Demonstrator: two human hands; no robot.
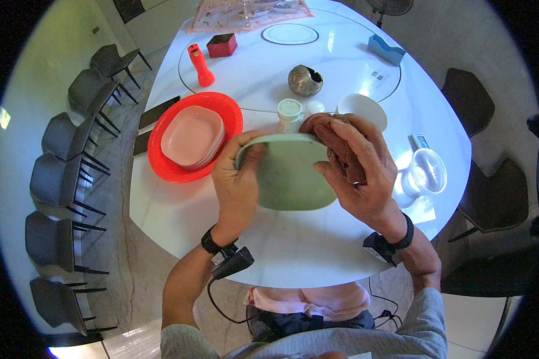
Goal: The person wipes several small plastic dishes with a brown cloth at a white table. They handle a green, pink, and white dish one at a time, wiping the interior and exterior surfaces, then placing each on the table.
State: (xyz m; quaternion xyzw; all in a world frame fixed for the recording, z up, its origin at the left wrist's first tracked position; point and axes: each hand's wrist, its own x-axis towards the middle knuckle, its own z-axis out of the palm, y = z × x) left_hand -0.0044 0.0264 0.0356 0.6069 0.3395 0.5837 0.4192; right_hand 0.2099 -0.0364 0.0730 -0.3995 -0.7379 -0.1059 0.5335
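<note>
Tilted above the near part of the table is a pale green dish (292, 177) with rounded corners. My left hand (236, 184) grips it by its left edge, thumb on the face turned towards me. A bunched brown cloth (334, 139) is held in my right hand (368, 168), close to the dish's upper right edge. My fingers and the cloth hide that corner, and I cannot tell whether the cloth presses on it. To the left, a stack of small plates, a pink plate (193, 134) on top, sits in a red oval tray (164, 170).
Behind my hands stand a lidded white jar (289, 114), a white bowl (364, 110) and a round metallic pot (304, 81). Clear plastic tubs (426, 172) are at right. A red torch-shaped object (201, 67) and red box (222, 45) lie farther left. Dark chairs (56, 179) line the wall.
</note>
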